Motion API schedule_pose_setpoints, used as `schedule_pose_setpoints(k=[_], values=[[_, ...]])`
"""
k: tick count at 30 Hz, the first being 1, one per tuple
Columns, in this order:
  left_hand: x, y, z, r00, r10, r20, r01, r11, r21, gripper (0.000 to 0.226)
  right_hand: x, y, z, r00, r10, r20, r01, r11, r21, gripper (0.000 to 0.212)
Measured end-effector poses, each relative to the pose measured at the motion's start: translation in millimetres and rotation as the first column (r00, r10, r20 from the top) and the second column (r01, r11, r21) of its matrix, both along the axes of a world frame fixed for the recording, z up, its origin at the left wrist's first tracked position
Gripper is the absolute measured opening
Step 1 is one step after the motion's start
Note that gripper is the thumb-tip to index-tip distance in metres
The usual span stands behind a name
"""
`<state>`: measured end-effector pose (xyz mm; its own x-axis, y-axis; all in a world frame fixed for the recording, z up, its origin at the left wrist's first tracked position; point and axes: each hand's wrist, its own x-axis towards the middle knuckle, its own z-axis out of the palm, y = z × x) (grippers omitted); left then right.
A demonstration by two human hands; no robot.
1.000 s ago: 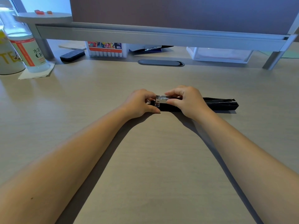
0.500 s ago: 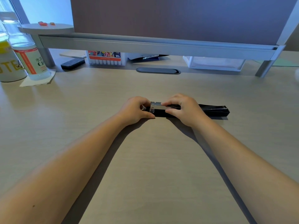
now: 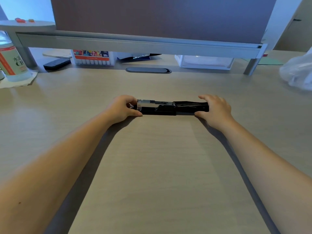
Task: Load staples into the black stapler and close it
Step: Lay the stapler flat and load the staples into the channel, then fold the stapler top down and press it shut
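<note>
**Stapler lay open, a hand at each end**

Lay flat near the middle of the desk (image 3: 160,166), lengthwise left to right: the stapler (image 3: 168,108), opened out, metal magazine toward the left, black arm stretched to the right. Could not tell whether staples sat in the magazine.

Gripped the magazine end: left hand (image 3: 122,108), fingers curled close, thumb pressed low against the front side of the base. Cupped the far tip of the arm: right hand (image 3: 214,109), thumb at the front edge, fingers half spread over the back, touching the black plastic.

Stood along the back edge under the shelf (image 3: 152,43): a marker box (image 3: 92,57), a dark eraser (image 3: 56,63) left of it, a clear tray (image 3: 205,62) to the right. Stood at the left edge on a napkin (image 3: 18,81): a bottle (image 3: 10,63). Sat at the right edge: a plastic bag (image 3: 298,71).
</note>
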<state>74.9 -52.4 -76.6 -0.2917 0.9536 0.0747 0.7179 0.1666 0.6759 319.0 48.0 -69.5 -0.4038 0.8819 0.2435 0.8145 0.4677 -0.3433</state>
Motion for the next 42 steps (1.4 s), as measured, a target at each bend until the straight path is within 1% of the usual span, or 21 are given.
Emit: schedule_pose_setpoints(k=[2,5,7,9,11,13,15,17,18,19,20,23,25,27,30,32,36,39,42], values=[[0.2,0.3,0.5,1.000,0.005,0.005,-0.005,1.000,-0.006,0.027,0.5,2.3,-2.9,0.994,0.033,-0.108,-0.041,0.996,-0.078,0.055],[-0.2,0.2,1.0,1.000,0.013,0.010,-0.013,1.000,-0.007,0.029,0.4,2.7,-4.2,0.966,0.056,-0.254,-0.090,0.988,-0.124,0.058],[-0.5,-0.5,1.2,1.000,0.014,0.005,-0.014,1.000,-0.008,0.029,0.6,0.4,-2.0,0.906,0.027,-0.422,-0.111,0.978,-0.177,0.062],[-1.1,-1.5,1.6,1.000,0.016,0.012,-0.016,1.000,-0.003,0.029,1.4,-2.3,-0.4,0.788,-0.045,-0.614,-0.141,0.958,-0.251,0.067],[-3.2,-3.5,2.2,1.000,0.023,0.017,-0.023,1.000,-0.001,0.028,-0.3,-4.4,0.4,0.685,-0.122,-0.718,-0.153,0.940,-0.305,0.066],[-6.5,-6.6,3.3,0.999,0.029,0.023,-0.029,1.000,0.001,0.025,-6.8,-5.5,-0.3,0.574,-0.181,-0.799,-0.185,0.922,-0.341,0.059],[-10.7,-10.0,4.2,0.999,0.032,0.038,-0.033,0.999,0.005,0.024,-15.4,-5.4,-0.6,0.435,-0.246,-0.866,-0.248,0.892,-0.379,0.050],[-14.8,-13.8,5.2,0.998,0.038,0.048,-0.038,0.999,0.006,0.024,-23.6,-5.5,-0.1,0.308,-0.292,-0.905,-0.349,0.851,-0.393,0.040],[-16.2,-15.4,5.7,0.998,0.042,0.046,-0.042,0.999,0.005,0.024,-26.8,-5.1,-0.7,0.258,-0.310,-0.915,-0.396,0.830,-0.393,0.033],[-17.4,-16.8,6.0,0.998,0.044,0.042,-0.045,0.999,0.004,0.025,-29.4,-5.7,-0.9,0.227,-0.323,-0.919,-0.429,0.814,-0.392,0.027],[-18.1,-17.9,6.7,0.998,0.043,0.037,-0.043,0.999,0.003,0.025,-31.3,-5.5,-1.5,0.216,-0.330,-0.919,-0.442,0.806,-0.393,0.025],[-18.3,-20.0,9.7,0.999,0.038,0.018,-0.038,0.999,-0.002,0.025,-35.6,-5.7,-3.3,0.211,-0.298,-0.931,-0.440,0.822,-0.363,0.030],[-18.6,-21.0,11.3,0.999,0.037,-0.015,-0.037,0.999,-0.008,0.025,-38.6,-5.2,-3.3,0.229,-0.247,-0.942,-0.424,0.846,-0.324,0.033],[-18.9,-21.5,11.9,0.999,0.027,-0.045,-0.028,1.000,-0.012,0.027,-42.8,-4.1,0.8,0.290,-0.176,-0.941,-0.402,0.870,-0.286,0.039],[-19.7,-22.5,11.6,0.999,0.017,-0.035,-0.017,1.000,-0.013,0.027,-51.6,-4.2,15.0,0.398,-0.058,-0.916,-0.395,0.890,-0.228,0.044],[-20.6,-22.3,11.3,1.000,0.012,-0.029,-0.013,1.000,-0.012,0.027,-59.8,-7.4,24.6,0.451,0.009,-0.893,-0.398,0.897,-0.192,0.044],[-21.4,-22.6,10.3,1.000,0.010,0.011,-0.010,1.000,-0.008,0.027,-80.7,-18.2,37.1,0.541,0.124,-0.832,-0.428,0.892,-0.145,0.052],[-23.5,-22.5,9.8,1.000,0.006,0.025,-0.006,1.000,-0.010,0.028,-94.2,-25.5,42.4,0.600,0.158,-0.784,-0.436,0.887,-0.154,0.044],[-25.9,-22.4,8.0,0.999,0.014,0.040,-0.013,1.000,-0.028,0.030,-106.2,-33.5,43.5,0.669,0.243,-0.703,-0.471,0.870,-0.148,0.038]])
